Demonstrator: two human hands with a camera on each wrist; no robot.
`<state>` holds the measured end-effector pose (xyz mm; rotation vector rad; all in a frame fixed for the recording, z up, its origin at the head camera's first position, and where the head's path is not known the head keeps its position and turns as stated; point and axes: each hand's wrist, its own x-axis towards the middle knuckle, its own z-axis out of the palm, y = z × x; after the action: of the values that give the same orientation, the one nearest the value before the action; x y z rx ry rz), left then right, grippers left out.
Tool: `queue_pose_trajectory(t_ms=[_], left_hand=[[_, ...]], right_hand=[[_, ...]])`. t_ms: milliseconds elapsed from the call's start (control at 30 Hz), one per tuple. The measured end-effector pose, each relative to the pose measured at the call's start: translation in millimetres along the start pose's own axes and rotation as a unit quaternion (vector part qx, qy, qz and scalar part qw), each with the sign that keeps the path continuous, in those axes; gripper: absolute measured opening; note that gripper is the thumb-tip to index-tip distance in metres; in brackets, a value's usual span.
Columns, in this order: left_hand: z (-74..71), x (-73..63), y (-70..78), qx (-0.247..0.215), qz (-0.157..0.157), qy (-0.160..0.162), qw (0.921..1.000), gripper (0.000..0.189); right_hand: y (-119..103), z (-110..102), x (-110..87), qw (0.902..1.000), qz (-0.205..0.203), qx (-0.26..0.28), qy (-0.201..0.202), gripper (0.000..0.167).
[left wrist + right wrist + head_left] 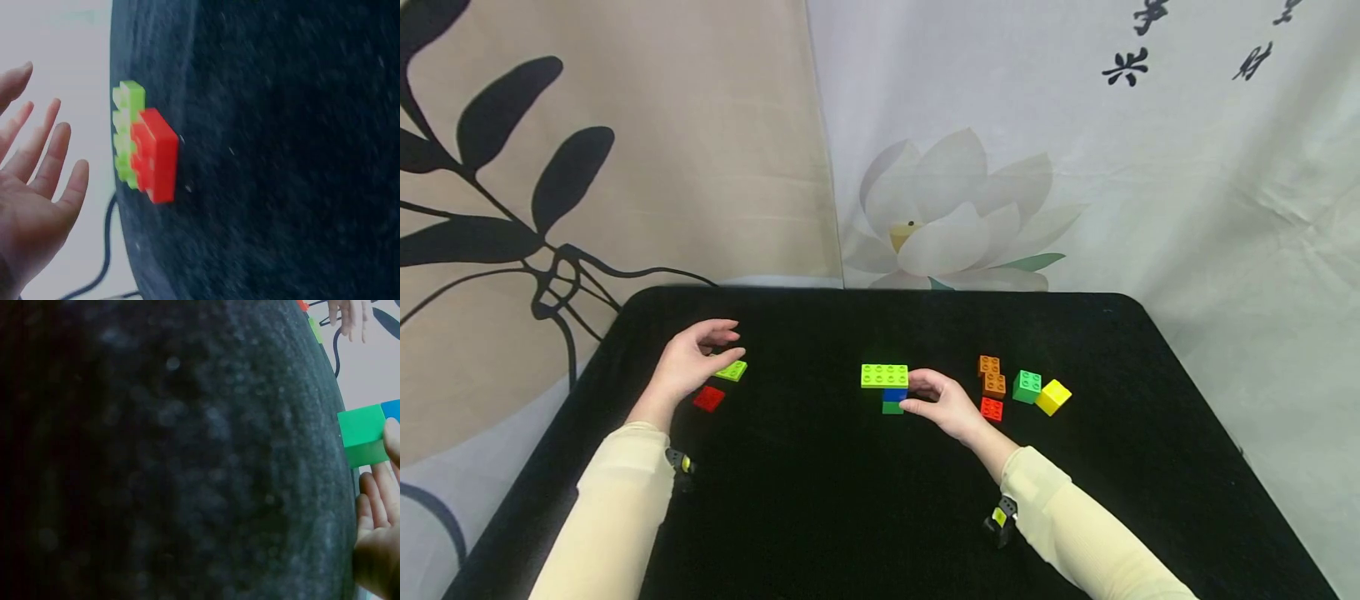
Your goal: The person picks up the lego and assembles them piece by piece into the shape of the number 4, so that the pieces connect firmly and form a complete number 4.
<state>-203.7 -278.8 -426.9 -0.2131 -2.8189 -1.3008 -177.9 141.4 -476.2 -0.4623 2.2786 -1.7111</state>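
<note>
My right hand (953, 410) pinches a small stack of toy building bricks at its right side, thumb near the blue brick (895, 395). A long lime brick (883, 376) lies across the stack's top and juts out to the left; a green brick (362, 428) forms its bottom. My left hand (688, 360) hovers over another lime brick (731, 372), its fingers loosely bent and holding nothing. Next to that brick lies a red brick (708, 398); the left wrist view shows both bricks on the table, apart from the hand (40, 206).
Right of the right hand lie two orange brown bricks (994, 385), a red brick (992, 409), a green brick (1027, 386) and a yellow brick (1053, 397). Everything sits on a black cloth-covered table (820, 500). A printed curtain (737, 167) hangs behind its far edge.
</note>
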Motion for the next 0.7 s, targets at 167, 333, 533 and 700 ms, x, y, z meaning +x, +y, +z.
queue_pose_trajectory(t_ms=[167,333,533,700], left_hand=[[-4.7,-3.1,-13.5,0.010,-0.015,-0.010,0.9998,0.053],[-8.9,-7.3,-20.9,0.003,-0.029,-0.027,0.9992,0.055],[-12.5,-9.4,-27.0,-0.001,-0.054,-0.056,0.9969,0.057],[-12.8,-9.9,-31.3,-0.004,-0.068,-0.070,0.9953,0.058]], right_hand=[[3,1,0.8,1.0000,-0.002,-0.004,0.001,0.038],[3,1,1.1,1.0000,-0.005,0.000,0.001,0.039],[1,1,0.4,1.0000,0.002,-0.008,0.005,0.038],[3,1,0.9,0.9999,0.001,-0.016,0.005,0.038]])
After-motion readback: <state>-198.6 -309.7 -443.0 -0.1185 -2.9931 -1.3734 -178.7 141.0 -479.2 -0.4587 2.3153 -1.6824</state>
